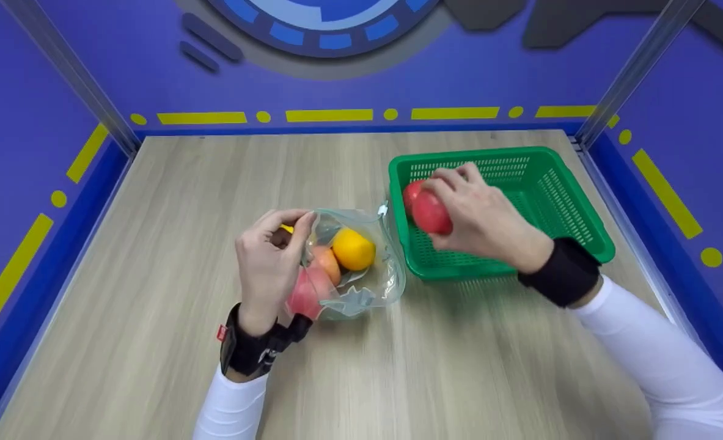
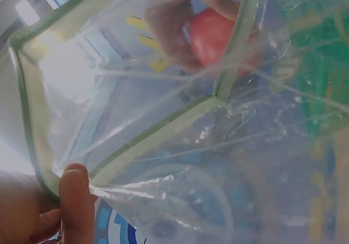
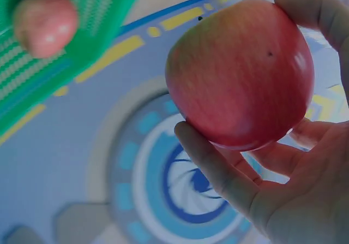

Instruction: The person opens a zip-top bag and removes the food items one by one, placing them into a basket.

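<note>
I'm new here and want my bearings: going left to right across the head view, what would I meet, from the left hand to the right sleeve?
Left hand → clear bag → red apple → right hand gripping it → right black wristband → right white sleeve.

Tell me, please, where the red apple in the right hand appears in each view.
Head: the red apple is right of centre, in the right hand, over the green basket.
Left wrist: the apple, upper right of centre, through the clear zip bag.
Right wrist: the apple, large, upper right of centre.
Shared landmark: the basket, right in head, far right in left wrist, upper left in right wrist.
</note>
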### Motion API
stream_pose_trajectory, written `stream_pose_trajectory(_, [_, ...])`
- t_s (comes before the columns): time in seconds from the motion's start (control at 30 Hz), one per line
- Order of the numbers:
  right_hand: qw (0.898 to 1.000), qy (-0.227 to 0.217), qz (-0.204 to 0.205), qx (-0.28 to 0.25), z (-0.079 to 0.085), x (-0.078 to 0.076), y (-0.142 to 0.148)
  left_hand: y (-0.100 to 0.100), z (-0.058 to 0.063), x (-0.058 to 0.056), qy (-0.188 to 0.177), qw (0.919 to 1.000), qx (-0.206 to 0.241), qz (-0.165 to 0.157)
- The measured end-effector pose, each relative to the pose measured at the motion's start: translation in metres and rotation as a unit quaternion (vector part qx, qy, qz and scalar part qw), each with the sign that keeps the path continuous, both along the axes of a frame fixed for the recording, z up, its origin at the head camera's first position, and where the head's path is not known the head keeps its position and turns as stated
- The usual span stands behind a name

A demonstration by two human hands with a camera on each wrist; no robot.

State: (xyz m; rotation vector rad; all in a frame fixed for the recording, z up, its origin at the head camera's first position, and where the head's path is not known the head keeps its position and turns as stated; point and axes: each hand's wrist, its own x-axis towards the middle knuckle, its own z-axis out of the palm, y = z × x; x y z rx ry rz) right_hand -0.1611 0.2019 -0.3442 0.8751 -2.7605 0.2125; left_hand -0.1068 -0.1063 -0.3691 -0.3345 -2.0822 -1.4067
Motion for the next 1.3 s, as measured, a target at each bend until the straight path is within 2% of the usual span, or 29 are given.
stream_pose_trajectory(0.17, [0.999,-0.030,-0.019,0.028,-0.024,-0.050,0.032,0.000,0.001,0.000,-0.004,1.0000,0.003,0.001])
stream_pose_trajectory(0.3, [0.995,-0.069,-0.018,0.070,-0.046,-0.080,0.051,-0.001,0.001,-0.001,-0.007,1.0000,0.003,0.002])
stream_pose_trajectory(0.43, [0.987,-0.107,-0.019,0.116,-0.063,-0.101,0.058,-0.001,0.003,0.000,-0.007,1.0000,0.002,-0.001])
stream_pose_trajectory(0.6, [0.979,-0.130,-0.041,0.154,-0.078,-0.119,0.059,-0.001,0.002,0.000,-0.009,1.0000,0.004,-0.003])
stream_pose_trajectory(0.73, [0.975,-0.139,-0.053,0.165,-0.088,-0.128,0.057,-0.001,0.001,0.000,-0.011,0.9999,0.003,0.001])
stream_pose_trajectory(0.87, [0.972,-0.151,-0.062,0.167,-0.096,-0.130,0.056,0.000,0.000,0.000,-0.012,0.9999,0.001,0.001])
stream_pose_trajectory(1.1, [0.972,-0.198,-0.082,0.101,-0.102,-0.124,0.065,-0.001,0.000,0.000,-0.001,1.0000,0.004,-0.006])
stream_pose_trajectory(1.3, [0.973,-0.204,-0.076,0.071,-0.100,-0.120,0.071,0.000,0.000,0.000,-0.007,1.0000,0.005,-0.003])
